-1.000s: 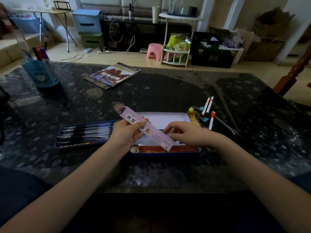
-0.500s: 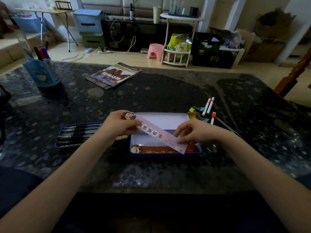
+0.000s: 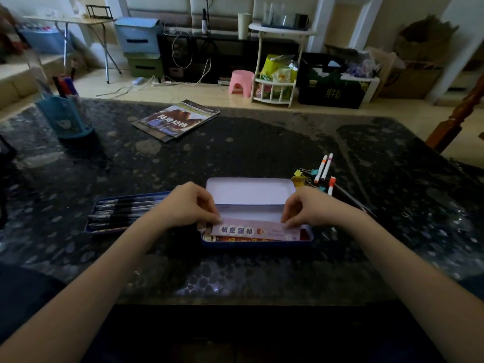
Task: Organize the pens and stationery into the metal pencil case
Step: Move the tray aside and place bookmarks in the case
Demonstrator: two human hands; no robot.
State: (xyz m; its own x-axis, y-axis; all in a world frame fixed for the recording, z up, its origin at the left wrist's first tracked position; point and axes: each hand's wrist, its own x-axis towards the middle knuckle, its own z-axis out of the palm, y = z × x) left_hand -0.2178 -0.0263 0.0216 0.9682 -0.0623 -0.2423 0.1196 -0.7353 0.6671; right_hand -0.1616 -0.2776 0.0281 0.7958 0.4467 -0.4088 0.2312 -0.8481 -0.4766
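Observation:
A blue metal pencil case [image 3: 251, 191] lies open in front of me, its pale inside bare at the back. Across its near side lies a pink bookmark ruler [image 3: 251, 230], level, over a red strip inside. My left hand [image 3: 190, 205] pinches the ruler's left end and my right hand [image 3: 313, 208] pinches its right end. Left of the case sits its blue lid tray [image 3: 123, 210] holding several black pens. Three white markers [image 3: 324, 169] with orange caps and some binder clips [image 3: 301, 174] lie to the case's right.
A blue pen holder [image 3: 65, 117] with markers stands at the far left of the dark stone table [image 3: 248, 142]. A magazine [image 3: 178, 120] lies at the back middle. A thin dark stick [image 3: 351, 199] lies right of the markers. A wooden chair post [image 3: 455, 119] rises at the right edge.
The ruler was tilted and held above the case; both hands have turned it level and lowered it onto the case's near side.

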